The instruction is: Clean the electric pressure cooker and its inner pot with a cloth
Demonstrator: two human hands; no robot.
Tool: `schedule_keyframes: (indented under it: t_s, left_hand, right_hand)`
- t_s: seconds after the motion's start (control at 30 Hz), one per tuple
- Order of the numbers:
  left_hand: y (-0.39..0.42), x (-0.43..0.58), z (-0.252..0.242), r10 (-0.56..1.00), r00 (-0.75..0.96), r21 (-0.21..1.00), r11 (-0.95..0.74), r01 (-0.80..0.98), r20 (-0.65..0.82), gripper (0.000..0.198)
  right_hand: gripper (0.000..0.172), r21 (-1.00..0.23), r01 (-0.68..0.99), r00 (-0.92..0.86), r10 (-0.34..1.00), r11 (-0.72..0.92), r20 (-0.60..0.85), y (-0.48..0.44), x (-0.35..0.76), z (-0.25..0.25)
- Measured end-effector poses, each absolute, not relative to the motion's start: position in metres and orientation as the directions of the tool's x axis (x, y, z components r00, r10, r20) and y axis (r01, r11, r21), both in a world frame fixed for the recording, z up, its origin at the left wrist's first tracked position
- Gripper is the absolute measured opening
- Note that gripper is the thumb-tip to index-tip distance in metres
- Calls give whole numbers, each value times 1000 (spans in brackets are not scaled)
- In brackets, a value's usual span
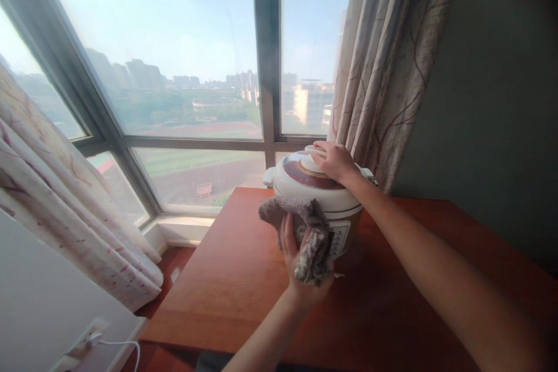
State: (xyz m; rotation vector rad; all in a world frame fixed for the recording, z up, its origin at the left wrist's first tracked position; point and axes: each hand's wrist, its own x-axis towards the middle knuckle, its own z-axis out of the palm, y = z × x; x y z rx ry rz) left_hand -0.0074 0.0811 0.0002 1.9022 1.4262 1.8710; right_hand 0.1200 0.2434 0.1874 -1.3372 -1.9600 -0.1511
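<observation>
The grey cloth [305, 226], clenched in the curled fingers of the left hand [305, 279], presses the front of the white electric cooker [344, 202] at the twelve o'clock edge of the wooden table [226, 279], while the right hand [335, 161] rests open-fingered on the lid [300, 175], apparently steadying it.

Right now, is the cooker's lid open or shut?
Shut: the lid sits flat on the cooker, right hand resting on it; left hand holds a cloth.

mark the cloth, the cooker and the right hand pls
cloth [305, 215]: head view, bunched grey fabric near its top.
cooker [322, 193]: head view, white rim of its lid.
right hand [335, 161]: head view, back of the hand, resting on the lid.
</observation>
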Motion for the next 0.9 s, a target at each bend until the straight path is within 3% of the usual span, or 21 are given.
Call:
schedule_keyframes:
  t_s: [0.1, 0.2, 0.3, 0.53, 0.67, 0.9]
  left_hand:
    - [93, -17, 25, 525, 9, 380, -629, 678, 851, 74]
    - [110, -26, 55, 452, 74, 276, -658, 701, 889, 79]
    - [127, -30, 87, 445, 55, 288, -663, 691, 894, 76]
    - [148, -30, 123, 503, -123, 463, -638, 616, 856, 54]
    - [134, -31, 103, 524, -79, 457, -647, 610, 848, 51]
    - [95, -23, 38, 543, 16, 383, -613, 691, 840, 71]
  right_hand:
    - [37, -297, 841, -181, 752, 453, 634, 243, 120, 187]
    - [37, -300, 835, -187, 751, 462, 634, 243, 121, 186]
    - [36, -302, 826, -205, 753, 476, 626, 243, 123, 188]
    - [33, -298, 819, -230, 756, 491, 612, 240, 124, 191]
    - [34, -305, 825, -206, 755, 476, 623, 242, 121, 189]
    - [34, -313, 836, -171, 756, 451, 632, 243, 118, 187]
